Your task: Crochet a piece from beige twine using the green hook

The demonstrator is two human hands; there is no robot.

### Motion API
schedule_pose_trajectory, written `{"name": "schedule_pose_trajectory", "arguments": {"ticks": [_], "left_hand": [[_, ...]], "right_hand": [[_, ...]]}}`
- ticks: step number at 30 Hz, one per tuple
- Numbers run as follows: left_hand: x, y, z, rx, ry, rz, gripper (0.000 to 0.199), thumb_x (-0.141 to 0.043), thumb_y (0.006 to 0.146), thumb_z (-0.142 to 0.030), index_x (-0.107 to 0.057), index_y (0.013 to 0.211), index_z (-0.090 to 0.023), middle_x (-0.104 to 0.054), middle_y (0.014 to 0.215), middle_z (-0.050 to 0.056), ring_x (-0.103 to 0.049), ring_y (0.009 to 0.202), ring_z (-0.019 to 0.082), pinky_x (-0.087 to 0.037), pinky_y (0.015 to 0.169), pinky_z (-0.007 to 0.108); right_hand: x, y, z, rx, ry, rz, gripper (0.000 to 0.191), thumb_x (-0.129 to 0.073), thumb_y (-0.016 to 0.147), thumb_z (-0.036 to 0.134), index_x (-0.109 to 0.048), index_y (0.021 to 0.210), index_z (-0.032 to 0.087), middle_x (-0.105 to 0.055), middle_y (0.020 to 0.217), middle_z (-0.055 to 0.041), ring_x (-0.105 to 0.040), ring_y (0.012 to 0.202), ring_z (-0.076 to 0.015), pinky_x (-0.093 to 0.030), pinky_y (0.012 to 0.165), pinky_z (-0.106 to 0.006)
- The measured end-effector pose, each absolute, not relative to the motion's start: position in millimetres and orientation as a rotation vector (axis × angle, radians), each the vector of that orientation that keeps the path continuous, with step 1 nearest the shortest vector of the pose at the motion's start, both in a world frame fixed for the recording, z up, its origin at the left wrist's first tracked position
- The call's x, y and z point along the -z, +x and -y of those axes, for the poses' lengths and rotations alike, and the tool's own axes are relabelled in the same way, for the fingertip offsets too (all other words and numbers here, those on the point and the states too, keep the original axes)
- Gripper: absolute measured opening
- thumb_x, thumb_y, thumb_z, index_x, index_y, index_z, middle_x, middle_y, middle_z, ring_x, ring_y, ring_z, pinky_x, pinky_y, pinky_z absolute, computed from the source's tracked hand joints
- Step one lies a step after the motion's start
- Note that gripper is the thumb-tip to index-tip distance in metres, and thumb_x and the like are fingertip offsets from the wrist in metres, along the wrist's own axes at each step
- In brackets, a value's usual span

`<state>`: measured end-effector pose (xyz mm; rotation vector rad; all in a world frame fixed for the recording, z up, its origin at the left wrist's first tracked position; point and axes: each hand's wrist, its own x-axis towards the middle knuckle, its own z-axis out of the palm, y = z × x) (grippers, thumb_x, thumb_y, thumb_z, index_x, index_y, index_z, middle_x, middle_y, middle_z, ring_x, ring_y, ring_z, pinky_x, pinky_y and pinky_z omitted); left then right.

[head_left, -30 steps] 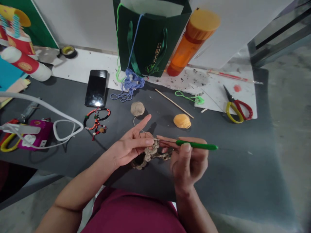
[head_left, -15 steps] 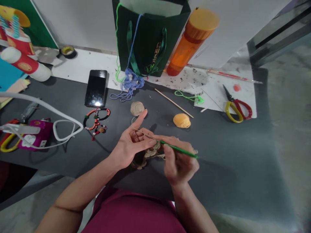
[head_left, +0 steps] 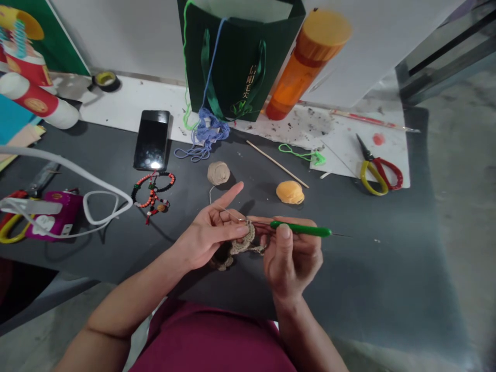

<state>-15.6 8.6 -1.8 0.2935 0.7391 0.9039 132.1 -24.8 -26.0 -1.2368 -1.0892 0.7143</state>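
My left hand [head_left: 205, 235] pinches a beige crocheted piece [head_left: 243, 243] between thumb and fingers, its index finger stretched out. A thin beige strand runs over that hand from the beige yarn ball [head_left: 218, 173] just beyond it. In my right hand [head_left: 293, 258] is a crochet hook with a green handle [head_left: 302, 229], held nearly level and pointing left. The metal tip of the hook meets the top edge of the crocheted piece, beside the left thumb. Part of the piece hangs below my hands onto the dark table.
An orange yarn ball [head_left: 290, 192] and a wooden stick [head_left: 277, 164] lie beyond the hands. Scissors [head_left: 377, 173] are at the right. A phone [head_left: 152, 139], bracelets [head_left: 153, 192] and a white cable [head_left: 70, 165] lie left. A green bag [head_left: 232, 62] and orange bottle [head_left: 306, 62] stand behind.
The hook has swung from a slant to nearly level, and its tip has drawn back to the right. My right hand has shifted slightly right; the left index finger has tipped a little to the right.
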Motion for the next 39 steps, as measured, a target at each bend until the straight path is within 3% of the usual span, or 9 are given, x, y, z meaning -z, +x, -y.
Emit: {"name": "schedule_pose_trajectory", "arguments": {"ticks": [4,10,14,18,21,27,35,39], "left_hand": [[4,-19,-9,-0.876,0.308,-0.739,0.089,-0.089,0.067,-0.013,-0.054,0.149,-0.019,-0.070,0.069,-0.006,-0.058,0.060,0.007,-0.046,0.061,0.020],[7,-20,-11,-0.800,0.306,-0.671,0.062,-0.089,0.066,-0.018,-0.074,0.126,-0.020,-0.067,0.071,-0.002,-0.061,0.065,0.009,-0.047,0.063,0.021],[6,-16,-7,-0.869,0.431,-0.713,0.063,-0.088,0.066,-0.017,-0.074,0.127,-0.024,-0.063,0.072,-0.003,-0.060,0.067,0.010,-0.047,0.065,0.024],[2,-13,-1,-0.996,0.636,-0.952,0.072,-0.087,0.072,-0.017,-0.066,0.139,-0.028,-0.063,0.082,-0.003,-0.047,0.064,0.006,-0.041,0.060,0.021],[2,-12,1,-1.028,0.644,-0.942,0.070,-0.086,0.075,-0.019,-0.064,0.141,-0.029,-0.067,0.090,-0.002,-0.053,0.071,0.007,-0.045,0.066,0.022],[8,-9,-3,-1.021,0.408,-0.780,0.051,-0.085,0.074,-0.016,-0.076,0.123,-0.028,-0.068,0.089,-0.002,-0.065,0.081,0.010,-0.051,0.083,0.025],[11,-3,1,-1.113,0.455,-0.876,0.059,-0.091,0.065,-0.012,-0.078,0.118,-0.032,-0.065,0.086,-0.004,-0.054,0.070,0.005,-0.047,0.069,0.018],[10,-2,3,-1.122,0.494,-0.896,0.062,-0.091,0.064,-0.012,-0.078,0.121,-0.033,-0.065,0.089,-0.003,-0.054,0.070,0.005,-0.048,0.068,0.018]], "right_hand": [[23,134,17,-0.754,-1.264,1.067,0.012,-0.061,0.099,0.031,-0.066,0.091,0.025,-0.069,0.071,0.0027,-0.064,0.054,-0.0124,-0.050,0.050,-0.026],[29,138,8,-1.170,-1.131,0.907,0.018,-0.054,0.100,0.041,-0.061,0.090,0.028,-0.065,0.054,0.0049,-0.069,0.054,-0.0191,-0.057,0.058,-0.034],[29,130,11,-1.327,-1.034,0.863,0.017,-0.063,0.096,0.043,-0.065,0.090,0.028,-0.073,0.065,0.0037,-0.071,0.058,-0.0174,-0.059,0.061,-0.033],[29,119,15,-1.204,-0.987,0.803,0.008,-0.070,0.093,0.035,-0.069,0.092,0.028,-0.078,0.082,0.0024,-0.074,0.072,-0.0154,-0.061,0.067,-0.030],[29,118,13,-1.163,-1.002,0.757,0.007,-0.069,0.094,0.035,-0.069,0.093,0.028,-0.077,0.080,0.0025,-0.074,0.073,-0.0152,-0.062,0.070,-0.030],[30,124,10,-1.253,-0.956,0.797,0.008,-0.066,0.095,0.036,-0.069,0.096,0.030,-0.076,0.081,0.0024,-0.074,0.072,-0.0155,-0.062,0.071,-0.033],[27,119,17,-0.912,-1.103,1.059,0.010,-0.062,0.097,0.024,-0.071,0.098,0.027,-0.078,0.089,-0.0011,-0.075,0.086,-0.0174,-0.063,0.078,-0.035],[28,118,21,-0.762,-1.127,1.133,0.014,-0.064,0.095,0.019,-0.073,0.102,0.027,-0.079,0.090,-0.0012,-0.075,0.085,-0.0170,-0.063,0.078,-0.035]]}}
